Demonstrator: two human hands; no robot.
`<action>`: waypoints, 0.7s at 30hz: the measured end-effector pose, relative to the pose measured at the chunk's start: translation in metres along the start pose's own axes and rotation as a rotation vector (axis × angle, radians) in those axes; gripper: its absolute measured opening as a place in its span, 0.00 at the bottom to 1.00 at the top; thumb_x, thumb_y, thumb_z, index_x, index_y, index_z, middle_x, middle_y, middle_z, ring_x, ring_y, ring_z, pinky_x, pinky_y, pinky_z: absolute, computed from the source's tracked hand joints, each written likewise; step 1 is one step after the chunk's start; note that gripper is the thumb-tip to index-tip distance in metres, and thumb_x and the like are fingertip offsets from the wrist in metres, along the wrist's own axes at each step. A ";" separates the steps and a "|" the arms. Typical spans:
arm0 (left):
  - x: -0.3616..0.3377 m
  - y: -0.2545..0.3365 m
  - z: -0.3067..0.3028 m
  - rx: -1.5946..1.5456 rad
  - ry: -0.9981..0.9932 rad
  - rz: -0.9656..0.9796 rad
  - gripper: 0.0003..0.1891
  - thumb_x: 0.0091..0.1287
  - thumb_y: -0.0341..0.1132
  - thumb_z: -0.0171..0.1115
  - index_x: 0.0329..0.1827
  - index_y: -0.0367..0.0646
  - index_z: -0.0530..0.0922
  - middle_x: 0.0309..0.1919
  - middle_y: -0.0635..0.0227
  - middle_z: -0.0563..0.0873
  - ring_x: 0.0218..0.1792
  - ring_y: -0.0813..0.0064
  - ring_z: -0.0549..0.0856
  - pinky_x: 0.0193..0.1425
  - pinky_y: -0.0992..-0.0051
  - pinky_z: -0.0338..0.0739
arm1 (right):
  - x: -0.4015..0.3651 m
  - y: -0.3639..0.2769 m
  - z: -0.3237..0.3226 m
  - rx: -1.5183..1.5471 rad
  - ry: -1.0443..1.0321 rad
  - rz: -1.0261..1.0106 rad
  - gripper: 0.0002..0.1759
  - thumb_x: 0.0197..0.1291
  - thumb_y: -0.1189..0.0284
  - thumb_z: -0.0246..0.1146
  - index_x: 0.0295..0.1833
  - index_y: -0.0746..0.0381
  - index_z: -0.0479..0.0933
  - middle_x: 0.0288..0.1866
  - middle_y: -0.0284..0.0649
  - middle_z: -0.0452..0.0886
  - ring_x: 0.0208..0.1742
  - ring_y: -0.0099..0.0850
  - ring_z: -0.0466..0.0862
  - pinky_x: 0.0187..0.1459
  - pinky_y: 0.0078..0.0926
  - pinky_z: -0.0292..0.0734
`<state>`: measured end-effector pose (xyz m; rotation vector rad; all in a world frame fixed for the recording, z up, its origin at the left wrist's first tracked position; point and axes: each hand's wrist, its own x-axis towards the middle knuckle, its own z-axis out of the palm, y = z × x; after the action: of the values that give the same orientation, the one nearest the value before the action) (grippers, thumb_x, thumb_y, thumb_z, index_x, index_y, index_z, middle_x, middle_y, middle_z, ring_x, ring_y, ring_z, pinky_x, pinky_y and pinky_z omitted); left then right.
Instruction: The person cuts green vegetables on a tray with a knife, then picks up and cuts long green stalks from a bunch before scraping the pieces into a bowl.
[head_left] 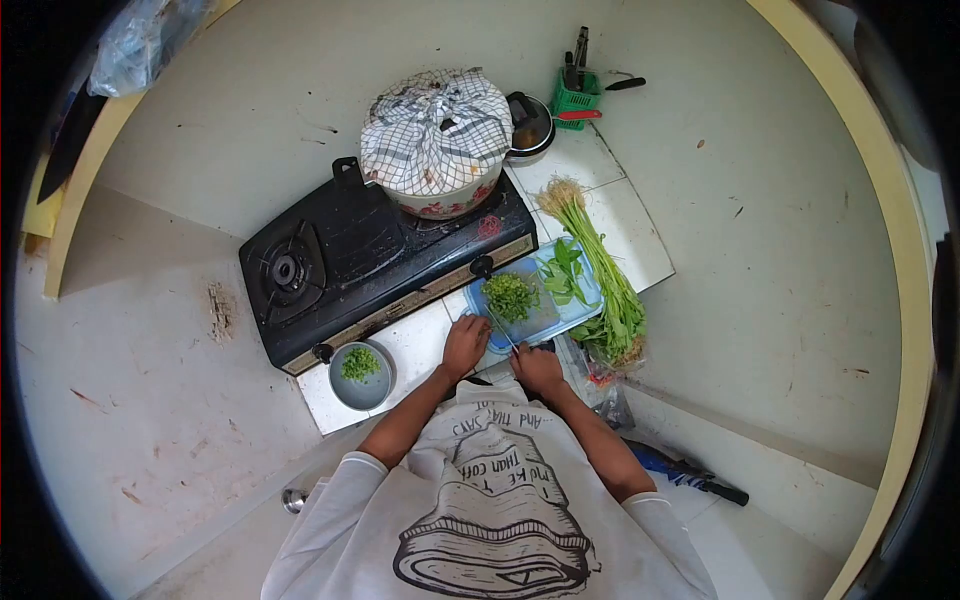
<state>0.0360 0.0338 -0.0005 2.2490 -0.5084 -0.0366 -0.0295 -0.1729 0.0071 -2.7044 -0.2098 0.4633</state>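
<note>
My right hand is closed around the handle of a knife, whose thin blade points up and left over a blue plastic tray. Beside the blade lies a heap of chopped green leaves. My left hand is at the tray's near left edge, fingers bent together over the rim; their tips are small and partly hidden. Whole green leaves rest on the tray's far right part. To the left, a grey bowl holds some chopped greens.
A black gas stove stands behind the tray, bearing a floral pot covered with a checked cloth. A bundle of long green stalks with roots lies right of the tray. A green utensil basket and a black lid are at the back.
</note>
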 end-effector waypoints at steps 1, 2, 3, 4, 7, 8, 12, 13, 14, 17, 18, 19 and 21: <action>0.003 0.000 -0.001 -0.005 -0.011 -0.001 0.05 0.64 0.26 0.67 0.42 0.42 0.83 0.40 0.59 0.83 0.46 0.53 0.82 0.51 0.56 0.76 | -0.001 0.000 -0.001 0.015 -0.016 0.004 0.23 0.76 0.55 0.55 0.48 0.68 0.78 0.27 0.55 0.87 0.28 0.56 0.88 0.33 0.56 0.84; 0.005 0.000 -0.002 -0.010 -0.023 -0.002 0.05 0.64 0.26 0.67 0.42 0.42 0.83 0.39 0.59 0.83 0.46 0.53 0.82 0.51 0.56 0.76 | -0.002 0.000 -0.002 0.017 -0.008 -0.002 0.23 0.76 0.55 0.55 0.47 0.68 0.78 0.27 0.55 0.87 0.28 0.56 0.88 0.33 0.56 0.84; 0.007 0.000 -0.002 -0.015 -0.035 -0.002 0.05 0.64 0.26 0.67 0.41 0.42 0.83 0.39 0.60 0.83 0.45 0.53 0.82 0.51 0.56 0.76 | -0.003 0.000 -0.003 0.019 0.001 -0.007 0.23 0.75 0.55 0.55 0.47 0.67 0.77 0.26 0.54 0.86 0.28 0.55 0.88 0.33 0.55 0.84; 0.008 0.001 -0.003 0.004 -0.031 -0.003 0.04 0.64 0.26 0.67 0.40 0.42 0.84 0.38 0.60 0.83 0.45 0.53 0.82 0.51 0.56 0.77 | -0.004 -0.001 -0.004 0.021 0.009 -0.012 0.23 0.75 0.54 0.56 0.47 0.67 0.77 0.26 0.54 0.86 0.28 0.55 0.88 0.32 0.55 0.84; 0.007 0.001 -0.004 0.033 -0.032 0.001 0.03 0.63 0.26 0.68 0.39 0.42 0.85 0.38 0.60 0.83 0.45 0.53 0.83 0.50 0.56 0.77 | -0.004 -0.002 -0.004 -0.009 0.028 -0.060 0.23 0.75 0.55 0.57 0.45 0.67 0.77 0.25 0.53 0.86 0.27 0.54 0.88 0.31 0.54 0.84; 0.007 -0.001 -0.005 0.024 -0.037 0.007 0.03 0.63 0.26 0.68 0.39 0.42 0.85 0.38 0.60 0.83 0.44 0.53 0.83 0.50 0.56 0.77 | -0.003 -0.003 -0.004 -0.010 0.001 -0.052 0.21 0.75 0.56 0.57 0.46 0.67 0.77 0.26 0.53 0.87 0.28 0.53 0.89 0.32 0.53 0.85; 0.006 -0.005 -0.003 -0.005 -0.050 0.003 0.04 0.63 0.27 0.69 0.40 0.41 0.86 0.39 0.60 0.83 0.44 0.54 0.83 0.50 0.56 0.77 | 0.005 -0.010 -0.005 -0.008 -0.040 -0.029 0.19 0.74 0.58 0.57 0.46 0.66 0.77 0.28 0.51 0.88 0.31 0.51 0.90 0.35 0.53 0.86; 0.006 -0.005 -0.003 0.001 -0.048 0.023 0.05 0.63 0.27 0.69 0.41 0.41 0.87 0.39 0.60 0.83 0.44 0.54 0.83 0.51 0.56 0.77 | 0.008 -0.010 -0.002 -0.005 -0.035 -0.027 0.20 0.74 0.58 0.57 0.46 0.67 0.77 0.28 0.51 0.88 0.31 0.51 0.91 0.35 0.52 0.86; 0.006 -0.005 -0.004 0.007 -0.046 0.041 0.05 0.63 0.27 0.69 0.41 0.41 0.87 0.39 0.60 0.83 0.45 0.54 0.83 0.51 0.57 0.78 | 0.011 -0.009 0.000 -0.013 -0.035 -0.014 0.20 0.74 0.58 0.57 0.46 0.67 0.77 0.28 0.51 0.88 0.31 0.51 0.91 0.35 0.52 0.86; 0.005 -0.005 -0.007 0.036 -0.045 0.087 0.05 0.63 0.28 0.70 0.41 0.40 0.87 0.39 0.60 0.85 0.45 0.55 0.83 0.51 0.57 0.79 | 0.017 -0.011 0.001 -0.034 -0.030 0.009 0.21 0.75 0.56 0.56 0.46 0.67 0.77 0.28 0.51 0.88 0.32 0.50 0.91 0.35 0.52 0.87; 0.005 -0.005 -0.010 0.047 -0.047 0.103 0.05 0.63 0.28 0.71 0.41 0.40 0.87 0.39 0.59 0.85 0.45 0.55 0.84 0.51 0.58 0.80 | 0.015 -0.009 0.002 -0.040 -0.023 0.012 0.22 0.75 0.56 0.55 0.46 0.67 0.78 0.28 0.52 0.88 0.32 0.51 0.91 0.36 0.52 0.87; 0.006 -0.004 -0.011 0.054 -0.061 0.102 0.05 0.63 0.28 0.71 0.42 0.40 0.87 0.39 0.59 0.85 0.45 0.55 0.84 0.52 0.58 0.80 | 0.013 -0.007 0.002 -0.045 -0.016 0.015 0.22 0.75 0.55 0.55 0.47 0.67 0.78 0.28 0.52 0.88 0.32 0.51 0.91 0.36 0.53 0.87; 0.006 -0.004 -0.013 0.068 -0.089 0.098 0.06 0.64 0.28 0.71 0.42 0.41 0.87 0.38 0.60 0.85 0.45 0.55 0.84 0.52 0.58 0.79 | 0.008 -0.005 0.003 -0.028 -0.024 0.015 0.22 0.75 0.55 0.55 0.47 0.67 0.78 0.28 0.53 0.88 0.32 0.51 0.91 0.36 0.52 0.87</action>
<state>0.0455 0.0431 0.0060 2.2932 -0.6764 -0.0699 -0.0235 -0.1659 0.0041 -2.7307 -0.2040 0.5013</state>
